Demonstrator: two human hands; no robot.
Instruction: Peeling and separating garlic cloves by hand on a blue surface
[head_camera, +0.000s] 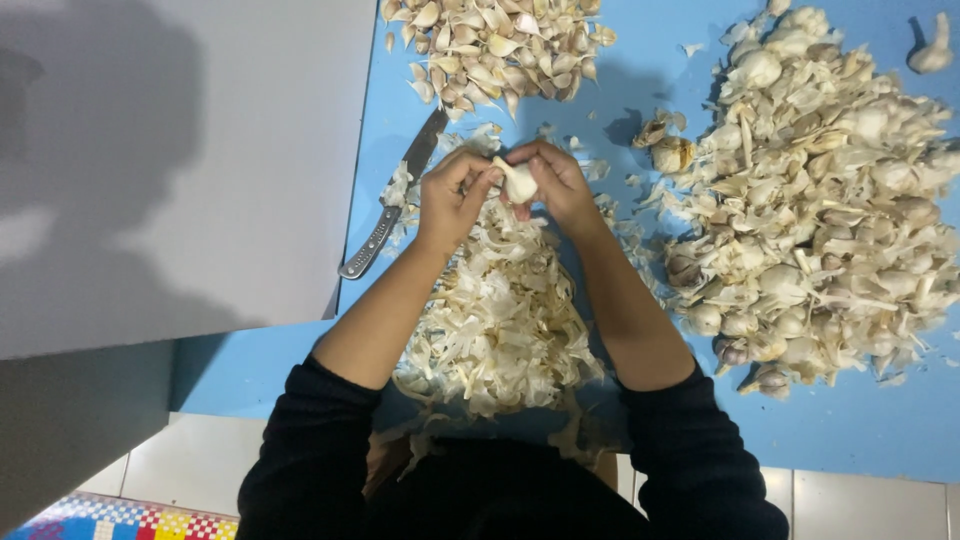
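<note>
Black sleeves (330, 440) are seen lowest in the view, pushed up to bare forearms that reach over a blue counter (860, 430). Between the forearms a loose heap of peels (500, 320) is spread, made of thin, papery, cream-coloured strips and curls. Just beyond it a garlic piece (519, 183) is gripped by both hands above the peels: the left hand (455, 195) is curled around its left side with the thumb pressed on it, and the right hand (558, 182) is closed on its right side. The piece looks pale, smooth and pointed at one end. Left of the left hand a knife (392, 205) with a ribbed metal handle lies flat on the counter beside a grey board (180, 160). To the right a large mound of garlic bulbs (820, 200) is piled, round and wrapped in dry husk. Farthest away, a pile of separated cloves (500, 45) rests at the counter's far edge.
</note>
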